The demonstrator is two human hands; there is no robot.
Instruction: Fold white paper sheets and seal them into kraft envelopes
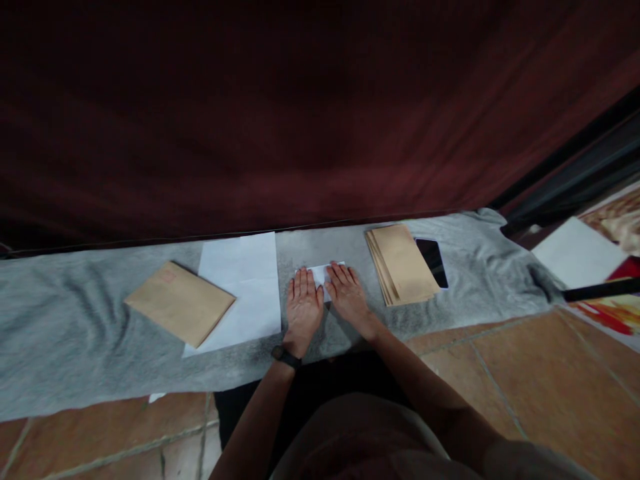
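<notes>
My left hand [303,307] and my right hand [349,295] lie flat, fingers stretched out, side by side on a small folded white paper [321,273] on a grey cloth [75,340]. Most of the paper is hidden under my palms. A black band sits on my left wrist. To the left lies a white sheet [247,280] with a brown envelope [180,303] overlapping its left side. To the right sits a stack of brown envelopes [403,263].
A dark phone [433,260] lies beside the envelope stack. A dark red curtain [300,113] hangs behind the cloth. Orange floor tiles [525,380] run in front. At the far right are a white sheet [575,253], a black bar [600,289] and colourful printed material.
</notes>
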